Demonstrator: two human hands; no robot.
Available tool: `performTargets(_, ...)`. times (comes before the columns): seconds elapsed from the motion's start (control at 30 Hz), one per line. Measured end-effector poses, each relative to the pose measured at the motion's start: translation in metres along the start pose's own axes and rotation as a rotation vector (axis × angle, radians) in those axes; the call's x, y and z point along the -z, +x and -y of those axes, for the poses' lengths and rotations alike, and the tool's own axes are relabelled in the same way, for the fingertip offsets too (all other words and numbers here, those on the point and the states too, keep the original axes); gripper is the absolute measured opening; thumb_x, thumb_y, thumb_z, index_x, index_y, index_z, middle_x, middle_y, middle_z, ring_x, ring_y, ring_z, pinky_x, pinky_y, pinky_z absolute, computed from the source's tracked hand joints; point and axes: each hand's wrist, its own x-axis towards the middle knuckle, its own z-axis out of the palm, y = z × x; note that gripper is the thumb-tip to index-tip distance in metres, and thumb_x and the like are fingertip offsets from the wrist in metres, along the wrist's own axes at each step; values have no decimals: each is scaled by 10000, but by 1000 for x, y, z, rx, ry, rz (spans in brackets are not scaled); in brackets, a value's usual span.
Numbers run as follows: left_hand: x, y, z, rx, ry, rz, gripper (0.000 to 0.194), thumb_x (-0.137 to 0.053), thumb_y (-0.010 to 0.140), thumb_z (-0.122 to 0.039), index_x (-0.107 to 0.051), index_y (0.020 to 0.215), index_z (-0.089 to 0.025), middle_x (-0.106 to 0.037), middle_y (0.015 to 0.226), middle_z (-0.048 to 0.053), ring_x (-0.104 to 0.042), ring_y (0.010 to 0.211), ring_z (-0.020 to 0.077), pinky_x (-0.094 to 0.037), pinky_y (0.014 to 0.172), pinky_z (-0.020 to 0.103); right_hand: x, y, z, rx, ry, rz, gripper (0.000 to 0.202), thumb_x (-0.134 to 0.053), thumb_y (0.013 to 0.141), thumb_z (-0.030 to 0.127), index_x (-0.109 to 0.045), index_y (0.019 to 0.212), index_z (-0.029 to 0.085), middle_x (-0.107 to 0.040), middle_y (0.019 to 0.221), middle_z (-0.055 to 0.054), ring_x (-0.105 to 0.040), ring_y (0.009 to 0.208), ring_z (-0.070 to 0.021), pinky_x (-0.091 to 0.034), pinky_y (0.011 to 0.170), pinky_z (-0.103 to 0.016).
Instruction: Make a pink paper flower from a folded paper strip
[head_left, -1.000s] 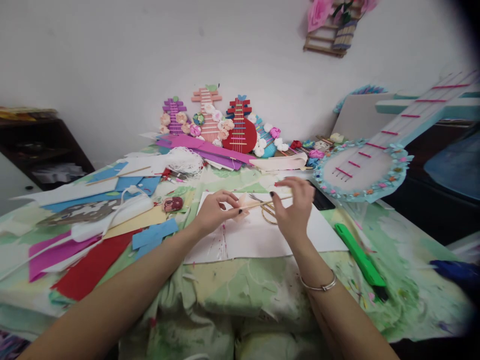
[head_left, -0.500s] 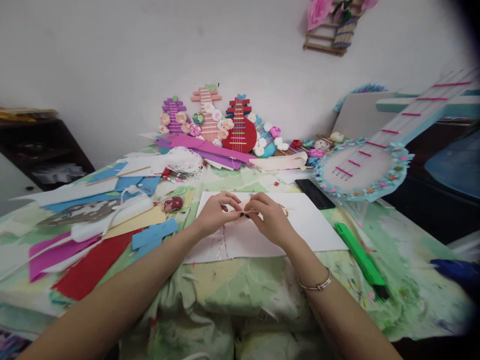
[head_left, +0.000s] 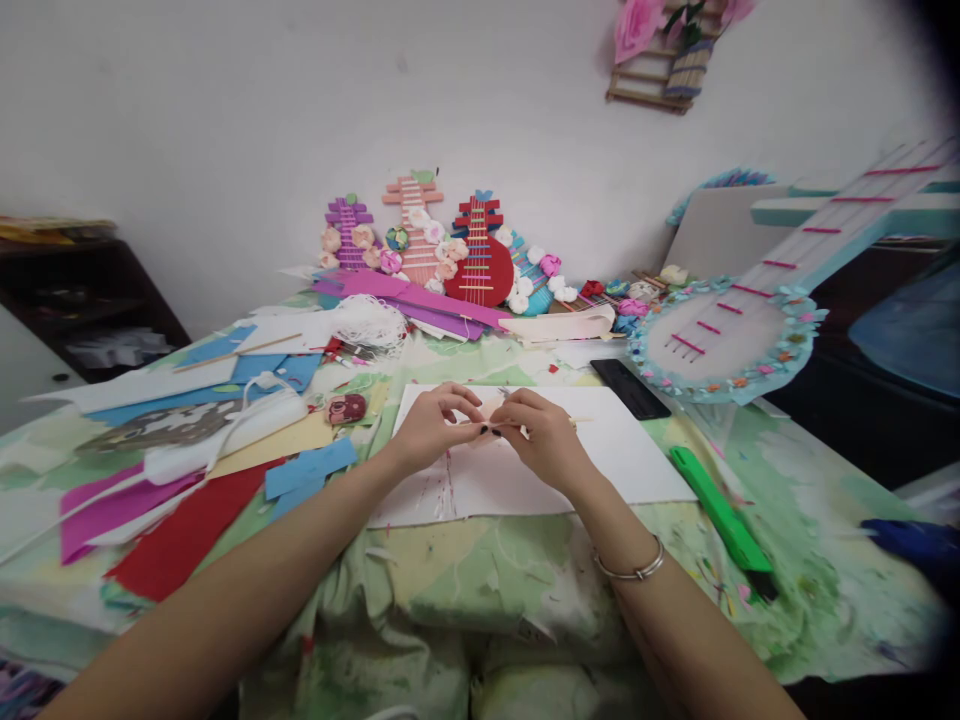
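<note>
My left hand (head_left: 436, 428) and my right hand (head_left: 541, 438) meet over a white sheet (head_left: 600, 470) on the table. Thumbs and fingertips of both hands are pinched together on a small pale pink piece (head_left: 489, 408), thin like paper, mostly hidden by the fingers. A silver bracelet is on my right wrist. Beyond the right fingers a thin pale stick (head_left: 581, 419) lies over the sheet. Fine red marks or threads (head_left: 448, 485) show on the sheet below my left hand.
A green cutter (head_left: 724, 520) and black phone (head_left: 628, 388) lie right. Red paper (head_left: 187, 530), blue strips (head_left: 309, 472) and a glue gun (head_left: 225, 440) lie left. Small paper instruments (head_left: 480, 265) stand behind; a large decorated one (head_left: 731, 335) rises at right.
The right fingers have shifted very slightly at the pale pink piece. Both hands otherwise keep their place and pinch.
</note>
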Motion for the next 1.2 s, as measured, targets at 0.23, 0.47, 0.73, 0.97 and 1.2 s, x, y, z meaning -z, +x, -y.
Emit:
performTargets(0.23, -1, 0, 1, -22, 8, -7, 84, -667, 615, -260, -689, 639, -182, -618, 888, 56, -574, 786, 163, -432, 643, 258, 1, 0, 2, 2, 3, 35, 143, -515, 799, 168, -651, 806, 211, -587, 829, -35, -522, 644, -107, -381, 599, -228)
performTargets(0.47, -1, -1, -1, -16, 29, 11, 44, -669, 627, -214, -684, 637, -173, -610, 893, 53, -574, 796, 155, -422, 655, 249, 2, -1, 4, -8, 14, 35, 134, -516, 801, 172, -645, 797, 210, -587, 838, -33, -524, 659, -109, -382, 612, -233)
performTargets(0.73, 0, 0, -1, -10, 7, -2, 51, -669, 622, -212, -682, 650, -172, -611, 888, 56, -579, 810, 166, -431, 645, 252, 3, 1, 1, -4, 55, 27, 164, -482, 816, 145, -630, 836, 214, -593, 837, -37, -535, 701, -126, -395, 631, -240)
performTargets(0.97, 1, 0, -3, 28, 9, -1, 59, -680, 600, -214, -670, 627, -162, -618, 894, 56, -579, 832, 175, -427, 666, 258, 7, 2, -4, -7, 72, 13, 149, -486, 790, 89, -586, 760, 194, -566, 756, -22, -513, 696, -131, -392, 641, -241)
performTargets(1.2, 0, 1, -1, 19, 21, 16, 62, -667, 611, -213, -660, 633, -157, -614, 910, 56, -579, 854, 171, -433, 670, 251, 7, 2, -5, -10, 36, 14, 171, -492, 769, 55, -599, 737, 185, -565, 745, -12, -505, 682, -119, -371, 632, -229)
